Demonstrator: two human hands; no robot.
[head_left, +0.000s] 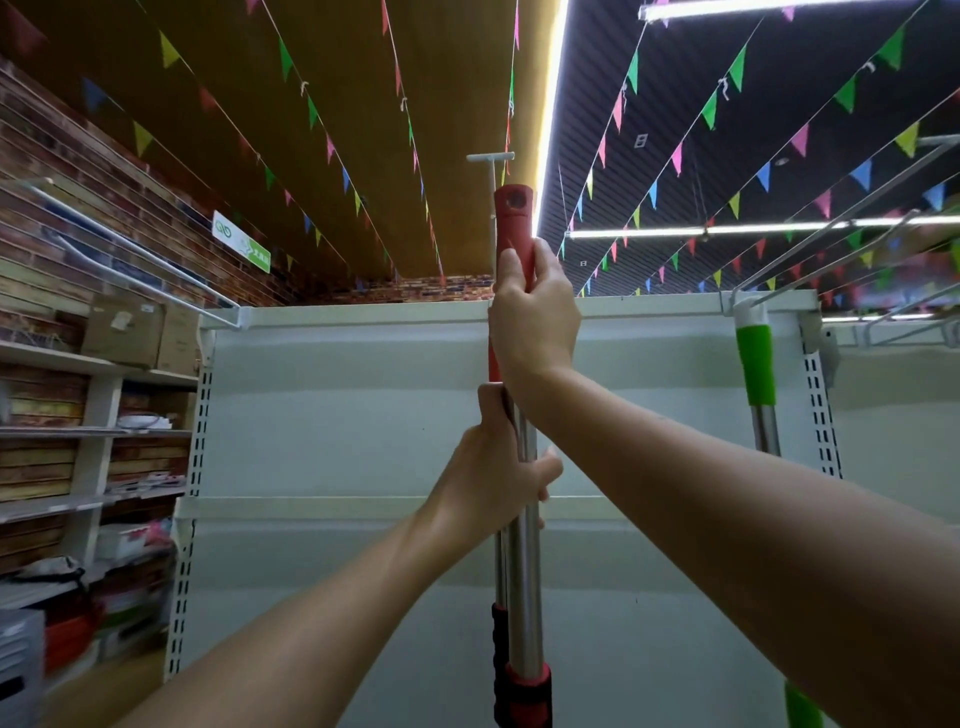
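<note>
Both hands hold a red-handled pole (523, 597) upright in the near middle of the scene, in front of a white shelf unit (337, 415). The right hand (532, 317) is the higher one. Its fingers are wrapped round the pole's red grip (513, 218), just below the grip's capped top end, which rises above the upper edge of the shelf unit. The left hand (498, 467) sits right under it, closed round the bare steel shaft with the thumb pointing up along the tube. Below the left hand the shaft runs down to a red collar (527, 691) at the bottom edge of the view. A second, thinner tube (500, 571) stands just behind the shaft on its left side; I cannot tell whether the left hand grips that one too. To the right, well apart, a green-handled pole (754, 364) hangs from the top rail of the shelf unit. On the far left, side shelves carry a cardboard box (124, 335) against a brick wall (62, 156), with a green sign (241, 241) higher up on the wall. Strings of coloured bunting (800, 140) cross the ceiling, and a light strip (727, 228) glows overhead on the right.
</note>
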